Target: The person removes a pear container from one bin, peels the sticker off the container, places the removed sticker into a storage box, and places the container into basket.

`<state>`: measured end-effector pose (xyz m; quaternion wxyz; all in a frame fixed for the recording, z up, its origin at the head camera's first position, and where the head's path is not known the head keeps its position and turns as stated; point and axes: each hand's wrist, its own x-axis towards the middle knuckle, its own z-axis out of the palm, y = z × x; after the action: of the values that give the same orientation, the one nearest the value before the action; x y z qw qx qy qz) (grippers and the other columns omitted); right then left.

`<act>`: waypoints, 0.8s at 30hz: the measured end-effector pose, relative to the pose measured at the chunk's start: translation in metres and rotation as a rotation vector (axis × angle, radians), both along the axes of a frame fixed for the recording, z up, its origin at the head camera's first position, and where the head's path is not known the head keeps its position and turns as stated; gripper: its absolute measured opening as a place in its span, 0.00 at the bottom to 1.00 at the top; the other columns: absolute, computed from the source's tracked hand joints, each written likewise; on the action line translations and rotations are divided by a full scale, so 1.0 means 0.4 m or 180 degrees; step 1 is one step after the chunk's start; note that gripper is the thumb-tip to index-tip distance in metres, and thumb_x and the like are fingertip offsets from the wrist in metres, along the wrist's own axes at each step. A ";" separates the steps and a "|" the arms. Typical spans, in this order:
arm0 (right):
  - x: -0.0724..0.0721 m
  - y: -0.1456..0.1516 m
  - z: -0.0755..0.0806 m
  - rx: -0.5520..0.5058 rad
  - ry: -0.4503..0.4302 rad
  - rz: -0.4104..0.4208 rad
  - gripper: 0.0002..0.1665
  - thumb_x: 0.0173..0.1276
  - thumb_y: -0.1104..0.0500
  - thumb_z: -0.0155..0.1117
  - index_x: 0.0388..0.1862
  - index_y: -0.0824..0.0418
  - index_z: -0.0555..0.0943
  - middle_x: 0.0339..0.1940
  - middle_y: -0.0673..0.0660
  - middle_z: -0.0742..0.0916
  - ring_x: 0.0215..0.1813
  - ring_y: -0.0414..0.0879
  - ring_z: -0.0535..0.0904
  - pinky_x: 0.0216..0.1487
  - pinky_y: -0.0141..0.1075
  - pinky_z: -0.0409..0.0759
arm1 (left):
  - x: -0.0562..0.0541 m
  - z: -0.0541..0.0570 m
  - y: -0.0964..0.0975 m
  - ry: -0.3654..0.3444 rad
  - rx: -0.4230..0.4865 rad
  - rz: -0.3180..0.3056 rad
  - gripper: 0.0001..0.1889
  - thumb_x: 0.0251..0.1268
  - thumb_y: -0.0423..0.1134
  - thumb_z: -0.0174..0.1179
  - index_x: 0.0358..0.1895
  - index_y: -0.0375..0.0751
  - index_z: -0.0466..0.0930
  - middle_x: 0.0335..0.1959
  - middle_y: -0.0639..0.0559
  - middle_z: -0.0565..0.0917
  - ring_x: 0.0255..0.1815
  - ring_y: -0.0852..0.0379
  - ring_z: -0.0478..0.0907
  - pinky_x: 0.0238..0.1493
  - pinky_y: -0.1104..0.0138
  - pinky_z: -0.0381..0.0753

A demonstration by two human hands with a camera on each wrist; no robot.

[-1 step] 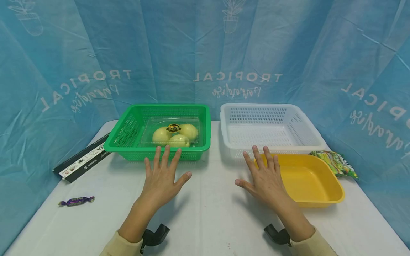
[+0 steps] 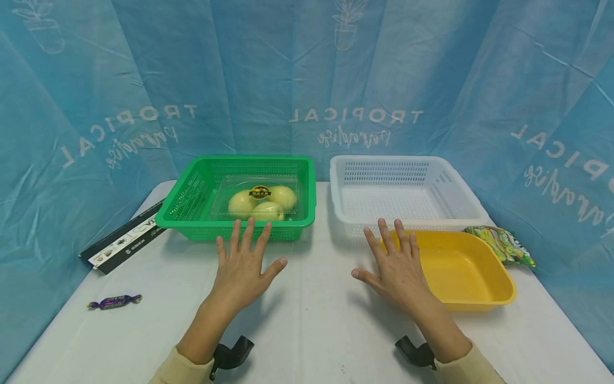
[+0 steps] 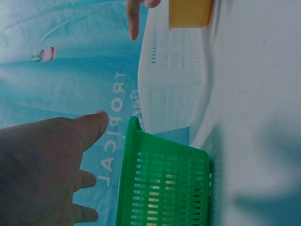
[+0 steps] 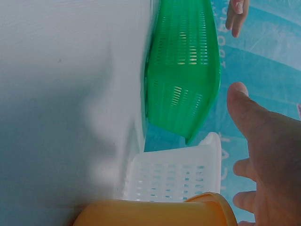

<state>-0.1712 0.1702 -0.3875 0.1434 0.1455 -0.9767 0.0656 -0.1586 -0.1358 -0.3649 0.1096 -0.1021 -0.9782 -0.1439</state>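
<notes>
Green slotted plastic basket sits at table's back left, clear box of yellow apples inside. Left hand hovers just before it, fingers spread, holding nothing. Right hand flat-fingered, empty, over yellow plastic tub's near-left rim.

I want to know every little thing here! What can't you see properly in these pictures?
- Label on the clear plastic box of pale yellow fruit: too small to read, head view.
- Print on the long black flat box: too small.
- Green snack packet: partly behind the yellow plastic tub.
- Purple wrapped candy: absent from both wrist views.
</notes>
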 end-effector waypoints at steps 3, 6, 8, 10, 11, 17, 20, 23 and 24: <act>-0.001 0.000 0.001 0.0001 -0.0006 0.0001 0.55 0.55 0.27 0.58 0.75 0.50 0.55 0.78 0.61 0.53 0.78 0.63 0.38 0.73 0.64 0.39 | 0.000 0.001 -0.001 -0.0007 -0.0001 0.0011 0.41 0.63 0.66 0.48 0.75 0.51 0.50 0.77 0.40 0.43 0.77 0.35 0.34 0.67 0.31 0.34; -0.003 -0.001 0.002 -0.0006 -0.0007 0.0007 0.55 0.55 0.28 0.58 0.75 0.51 0.55 0.78 0.61 0.53 0.78 0.63 0.38 0.73 0.63 0.39 | 0.000 0.003 -0.002 -0.0021 -0.0005 0.0023 0.41 0.63 0.66 0.48 0.75 0.52 0.49 0.77 0.40 0.43 0.77 0.35 0.34 0.67 0.32 0.34; -0.004 -0.001 0.002 -0.0010 0.0012 0.0018 0.54 0.55 0.28 0.59 0.75 0.51 0.55 0.78 0.61 0.54 0.78 0.63 0.38 0.73 0.63 0.39 | -0.001 0.002 -0.003 -0.0018 -0.0004 0.0025 0.41 0.63 0.66 0.48 0.75 0.51 0.50 0.77 0.40 0.43 0.77 0.35 0.34 0.67 0.32 0.34; -0.004 -0.002 0.001 -0.0022 0.0025 0.0035 0.54 0.56 0.28 0.59 0.75 0.51 0.56 0.78 0.61 0.54 0.78 0.63 0.38 0.73 0.63 0.39 | -0.001 0.001 -0.003 -0.0006 0.0006 0.0023 0.41 0.63 0.65 0.49 0.75 0.51 0.50 0.77 0.39 0.44 0.77 0.35 0.34 0.67 0.31 0.34; -0.004 -0.002 0.001 -0.0023 0.0039 0.0044 0.54 0.56 0.28 0.58 0.75 0.51 0.56 0.78 0.61 0.54 0.78 0.63 0.39 0.72 0.64 0.39 | -0.001 0.000 -0.003 0.0005 0.0009 0.0023 0.41 0.63 0.65 0.49 0.75 0.51 0.50 0.77 0.39 0.44 0.77 0.35 0.35 0.67 0.31 0.35; -0.004 -0.004 0.002 -0.0049 0.0033 0.0061 0.53 0.56 0.28 0.58 0.75 0.51 0.56 0.78 0.61 0.54 0.78 0.63 0.39 0.72 0.64 0.39 | -0.001 -0.001 -0.003 0.0023 0.0005 0.0030 0.41 0.63 0.65 0.50 0.75 0.50 0.50 0.77 0.39 0.45 0.77 0.34 0.35 0.67 0.30 0.36; -0.004 -0.003 0.003 -0.0045 0.0008 0.0052 0.53 0.56 0.28 0.57 0.75 0.51 0.56 0.78 0.61 0.54 0.78 0.63 0.38 0.72 0.64 0.39 | -0.003 0.001 -0.003 0.0017 0.0001 0.0028 0.41 0.63 0.65 0.49 0.75 0.51 0.50 0.77 0.38 0.45 0.77 0.35 0.35 0.67 0.30 0.35; -0.003 -0.001 0.004 -0.0040 -0.0026 0.0045 0.53 0.57 0.27 0.57 0.75 0.51 0.55 0.78 0.61 0.53 0.78 0.63 0.37 0.72 0.64 0.39 | -0.005 0.003 -0.002 0.0018 -0.0007 0.0024 0.41 0.63 0.66 0.49 0.75 0.51 0.50 0.77 0.38 0.46 0.77 0.35 0.35 0.67 0.30 0.35; -0.003 -0.001 0.005 -0.0036 -0.0026 0.0044 0.53 0.57 0.27 0.57 0.75 0.51 0.55 0.78 0.61 0.53 0.78 0.63 0.37 0.72 0.64 0.39 | -0.006 0.004 -0.002 0.0024 -0.0009 0.0022 0.41 0.63 0.66 0.48 0.75 0.51 0.50 0.77 0.38 0.46 0.77 0.35 0.35 0.66 0.30 0.36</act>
<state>-0.1725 0.1698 -0.3856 0.1398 0.1512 -0.9759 0.0727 -0.1611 -0.1366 -0.3634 0.1137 -0.0994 -0.9783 -0.1417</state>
